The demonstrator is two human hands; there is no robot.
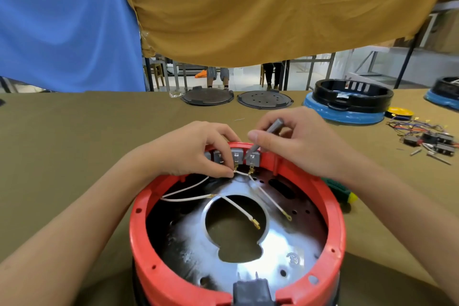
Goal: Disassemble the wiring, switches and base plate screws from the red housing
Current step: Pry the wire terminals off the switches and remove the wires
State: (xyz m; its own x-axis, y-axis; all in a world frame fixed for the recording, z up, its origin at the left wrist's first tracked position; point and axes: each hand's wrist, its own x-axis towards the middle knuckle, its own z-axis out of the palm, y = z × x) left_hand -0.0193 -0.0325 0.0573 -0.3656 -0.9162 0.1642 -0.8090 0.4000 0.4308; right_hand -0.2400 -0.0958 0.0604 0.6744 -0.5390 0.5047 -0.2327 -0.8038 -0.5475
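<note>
- the left hand pinches thumb and forefinger narrowly on a white wire right at its brass connector, just below the row of grey switches; the grip sits at the terminal rather than along the lead, likely so a pull goes into the connector and not the wire.
- the right hand holds a slim grey tool between thumb and fingers, pen-like, its tip angled down onto the rightmost switch in that row; it looks placed to pry or press a tab while the other hand tugs.
- the switches sit in the far wall of the red housing, so both wrists reach across the open rim toward that wall.
- inside the housing, nearer the person than the switches, loose white leads with bare brass ends lie over the shiny metal base plate, apparently already freed at one end.
- a dark grey socket block sits in the near wall of the housing, opposite the switches.
- just right of the housing, a green and yellow screwdriver handle lies on the table, close by, probably for the base plate screws.
- far right of the housing lies a heap of removed wires and switches; beyond the housing rest two dark round lids and a blue and black housing.
- judged stage: wiring partly undone, switches and screws to come.
</note>
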